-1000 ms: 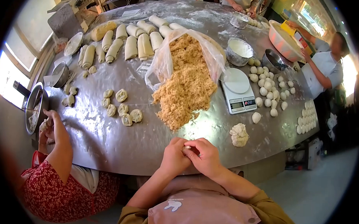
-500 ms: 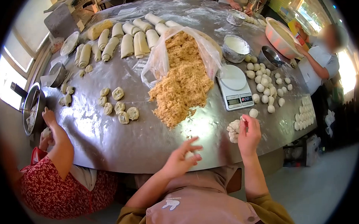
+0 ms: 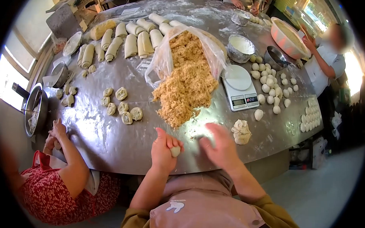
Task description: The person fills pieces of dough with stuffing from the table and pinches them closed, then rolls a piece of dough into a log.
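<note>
My left hand (image 3: pixel 163 151) is curled around a small piece of pale dough (image 3: pixel 175 151) at the near edge of the metal table (image 3: pixel 127 154). To its right, my right hand (image 3: pixel 222 148) hovers with thumb and fingers apart, somewhat blurred, and nothing shows in it. Just beyond and right of that hand lies a larger lump of white dough (image 3: pixel 241 133). Ahead of both hands spreads a heap of crumbly orange-brown filling (image 3: pixel 189 79), spilling from a clear plastic bag (image 3: pixel 217 58).
A digital scale (image 3: pixel 241 88) stands right of the filling, beside several dough balls (image 3: pixel 270 82). Flattened dough pieces (image 3: pixel 126 117) and rolled dough (image 3: pixel 130 46) lie to the left. A co-worker in a red apron (image 3: pixel 68 190) is close on my left; other people stand farther off.
My left hand has moved left and closed on a dough piece. My right hand has left the dough lump and come inward, its fingers parting. The co-worker at left has drawn their hands together.
</note>
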### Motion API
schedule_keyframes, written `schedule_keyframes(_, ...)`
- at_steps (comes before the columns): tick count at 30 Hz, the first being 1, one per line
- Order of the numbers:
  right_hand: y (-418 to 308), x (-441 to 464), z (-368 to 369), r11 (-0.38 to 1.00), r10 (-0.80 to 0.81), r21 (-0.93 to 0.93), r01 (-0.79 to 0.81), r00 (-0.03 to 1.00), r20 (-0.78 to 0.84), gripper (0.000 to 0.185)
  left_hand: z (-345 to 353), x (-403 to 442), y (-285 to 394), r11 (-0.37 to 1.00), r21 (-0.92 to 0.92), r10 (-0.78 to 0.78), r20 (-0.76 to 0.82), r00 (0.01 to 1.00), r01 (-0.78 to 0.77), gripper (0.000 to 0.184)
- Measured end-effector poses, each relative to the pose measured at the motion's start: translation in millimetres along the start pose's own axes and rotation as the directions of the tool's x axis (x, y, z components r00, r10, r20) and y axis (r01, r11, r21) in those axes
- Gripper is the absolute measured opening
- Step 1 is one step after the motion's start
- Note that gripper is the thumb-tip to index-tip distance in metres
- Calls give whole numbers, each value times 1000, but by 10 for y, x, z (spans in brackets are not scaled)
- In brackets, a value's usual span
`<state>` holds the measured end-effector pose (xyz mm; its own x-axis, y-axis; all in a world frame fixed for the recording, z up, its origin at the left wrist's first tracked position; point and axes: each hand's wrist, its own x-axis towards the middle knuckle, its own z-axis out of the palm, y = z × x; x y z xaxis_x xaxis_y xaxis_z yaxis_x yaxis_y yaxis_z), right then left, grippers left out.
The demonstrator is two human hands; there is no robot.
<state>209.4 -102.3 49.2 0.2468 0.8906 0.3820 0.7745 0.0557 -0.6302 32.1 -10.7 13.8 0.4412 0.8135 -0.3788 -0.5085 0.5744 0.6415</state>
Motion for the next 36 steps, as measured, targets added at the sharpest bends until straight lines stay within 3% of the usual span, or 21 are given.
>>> schedule_keyframes(1,-145,36,81,980,-6,199,-20,991,132,44,-11,34,-8,998,-8,65,-10,998,-65,62)
schedule_keyframes(2,-260,78,179,953,-127,291,83,983,136,48,25,32,-20,995,-32,95,-32,995,-96,62)
schedule_keyframes(4,-428,93,407,929,-130,359,90,988,87,45,230,-26,-14,984,-76,156,-89,984,-163,63)
schedule_keyframes(7,-566,130,469,830,217,478,-286,956,195,35,464,-198,188,960,-270,83,5,997,-79,71)
schedule_keyframes(8,-514,141,482,849,202,467,-250,968,150,34,499,-202,212,929,-365,69,17,997,-57,73)
schedule_keyframes(10,-395,196,393,540,241,682,-494,867,437,41,494,-135,188,939,-320,129,-11,992,-126,69)
schedule_keyframes(11,-368,193,361,436,200,682,-587,802,563,51,453,-123,172,942,-294,163,-19,987,-161,67)
schedule_keyframes(13,-384,104,420,393,205,674,-625,774,599,52,295,-158,117,989,99,93,130,987,-106,61)
schedule_keyframes(14,-388,70,443,375,206,671,-640,763,612,53,226,-114,40,954,219,153,220,963,-202,57)
schedule_keyframes(15,-482,86,423,445,211,714,-540,838,502,49,179,-75,-15,896,319,212,306,928,-310,53)
schedule_keyframes(18,-511,33,510,729,146,620,-291,950,275,47,135,-16,-134,866,368,275,216,937,-339,54)
schedule_keyframes(19,-433,37,550,724,181,617,-308,948,261,48,109,7,-173,889,335,252,210,945,-312,58)
schedule_keyframes(20,-362,47,479,681,271,577,-451,887,373,43,89,33,-176,924,257,206,288,935,-283,66)
schedule_keyframes(22,-150,87,314,437,281,626,-645,760,587,36,155,-3,-138,948,219,180,226,957,-231,76)
schedule_keyframes(25,361,145,-35,362,490,654,-665,732,474,39,-202,81,-23,963,165,192,144,971,-215,68)
schedule_keyframes(26,614,186,-201,309,544,671,-674,704,456,42,-394,121,10,937,245,242,60,968,-249,61)
schedule_keyframes(28,1136,381,-583,259,652,800,-541,710,268,47,-648,160,114,846,433,385,-92,918,-311,50)
schedule_keyframes(30,1542,600,-1036,141,657,969,-202,752,61,49,-865,190,263,709,619,542,-175,822,-336,44)
schedule_keyframes(32,1549,848,-1254,338,793,939,-66,558,-246,56,-1178,319,362,555,765,688,-202,697,-327,43)
schedule_keyframes(35,1429,864,-1129,306,792,944,-125,583,-180,57,-1560,564,462,400,872,843,-230,486,-281,46)
schedule_keyframes(36,1368,816,-1016,352,768,908,-226,625,-142,53,-1594,605,507,345,906,863,-204,462,-245,51)
